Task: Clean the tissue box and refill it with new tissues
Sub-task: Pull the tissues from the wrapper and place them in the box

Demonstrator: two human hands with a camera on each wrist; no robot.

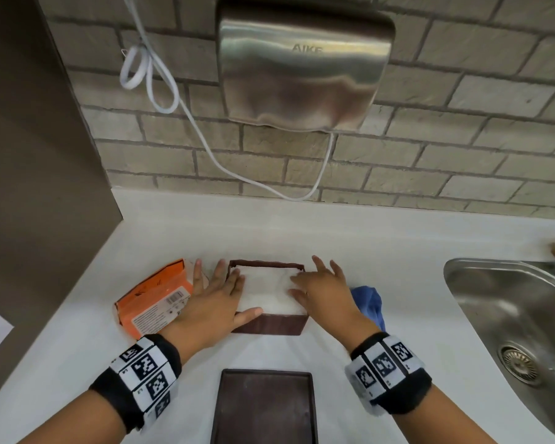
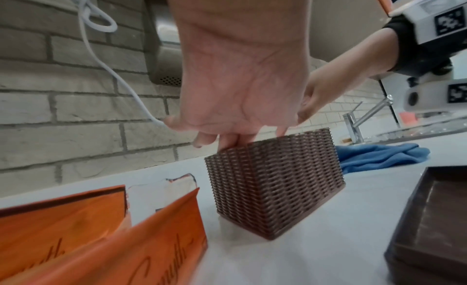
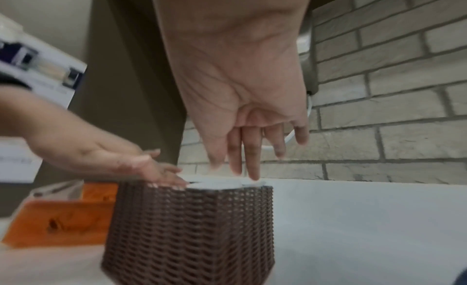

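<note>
I've got the brown woven plastic tissue box (image 1: 271, 325) mid-bench w/ the white tissue stack (image 1: 266, 291) in it. Left hand (image 1: 217, 298) & right hand (image 1: 324, 291) spread flat on top. I'd press evenly, tuck corners below rim, then fit the brown flat lid (image 1: 265, 408).

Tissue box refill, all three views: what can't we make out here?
- Tissues depth in the tissue box: head view shows only the top layer; woven walls hide the rest.
- Lid: cut off by the bottom edge in the head view.
- Orange tissue pack print: blurred in the right wrist view.
- Blue cloth: partly hidden behind the right hand.
- Left hand fingers: tips hidden behind the box rim in the left wrist view.
</note>
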